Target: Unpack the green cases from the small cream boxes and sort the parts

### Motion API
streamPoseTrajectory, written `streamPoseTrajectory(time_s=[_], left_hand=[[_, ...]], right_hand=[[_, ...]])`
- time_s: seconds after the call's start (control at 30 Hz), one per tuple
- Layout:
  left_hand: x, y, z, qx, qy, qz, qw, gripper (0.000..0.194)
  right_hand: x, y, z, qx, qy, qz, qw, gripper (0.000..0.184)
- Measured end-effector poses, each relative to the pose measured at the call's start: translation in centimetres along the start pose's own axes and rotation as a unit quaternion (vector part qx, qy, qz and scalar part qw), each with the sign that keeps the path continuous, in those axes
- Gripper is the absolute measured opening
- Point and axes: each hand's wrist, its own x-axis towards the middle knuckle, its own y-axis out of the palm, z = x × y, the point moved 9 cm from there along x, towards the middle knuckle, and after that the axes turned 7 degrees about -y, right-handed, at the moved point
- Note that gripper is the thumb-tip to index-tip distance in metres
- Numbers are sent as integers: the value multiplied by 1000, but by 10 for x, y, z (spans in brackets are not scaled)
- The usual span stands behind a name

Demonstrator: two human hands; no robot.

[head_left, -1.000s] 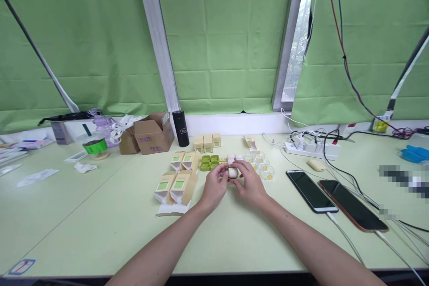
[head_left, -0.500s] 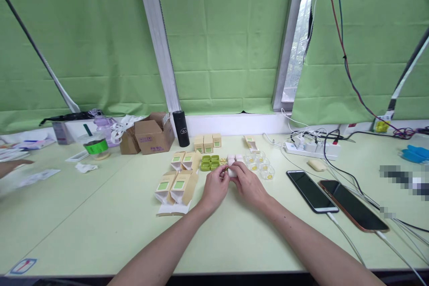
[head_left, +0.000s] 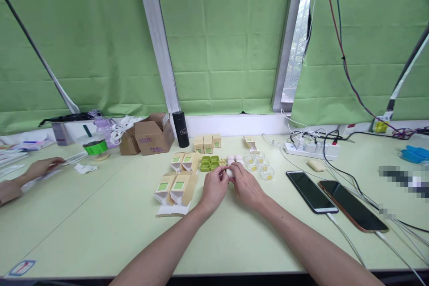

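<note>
My right hand (head_left: 248,186) grips a small white piece (head_left: 230,173) with a rounded side. Against it, the fingertips of my left hand (head_left: 215,185) are pinched together; what lies between them is too small and covered to make out. Just behind my hands are green square cups (head_left: 210,163), small yellowish pieces (head_left: 223,161) and pale pink-white blocks (head_left: 235,158). To the right sit several clear plastic cups (head_left: 258,162) with yellow marks inside. Left of my left hand lie opened cardboard boxes (head_left: 178,186) with green labels and white linings.
Closed small boxes (head_left: 208,144) stand behind, near a black bottle (head_left: 181,129) and a brown carton (head_left: 154,134). Two phones (head_left: 311,191) with cables lie right, below a power strip (head_left: 313,149). Another person's hand (head_left: 42,170) reaches in at left, near a lidded cup (head_left: 96,146).
My hands stay almost in place around the white piece, fingers shifting slightly. At the far left, the other person's hand has reached further in over the papers.
</note>
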Motion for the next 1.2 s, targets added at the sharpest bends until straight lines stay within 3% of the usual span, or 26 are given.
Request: streamPoseTrajectory(time_s=[0.27,0.43,0.57,0.7,0.87,1.07,1.2], left_hand=[[-1,-8,-12,-60,71,40,995,20],[-3,-8,-14,-16,124,42,991,55],[-5,-4,-14,-2,136,43,990,52],[-4,-6,-9,9,115,10,993,46],[-9,-8,-13,40,123,-27,991,33],[-12,-2,-16,25,111,10,993,36],[-11,1,-14,-54,103,53,992,35]], right_hand=[[-6,-14,-9,45,29,-25,998,41],[-9,-16,-8,67,8,-15,998,51],[-8,-17,-8,156,-2,-61,986,56],[-11,-20,-26,263,82,-142,951,46],[-12,-12,-33,299,177,-136,928,24],[-12,-9,-27,264,176,-117,941,22],[-15,-12,-31,164,158,-85,970,24]])
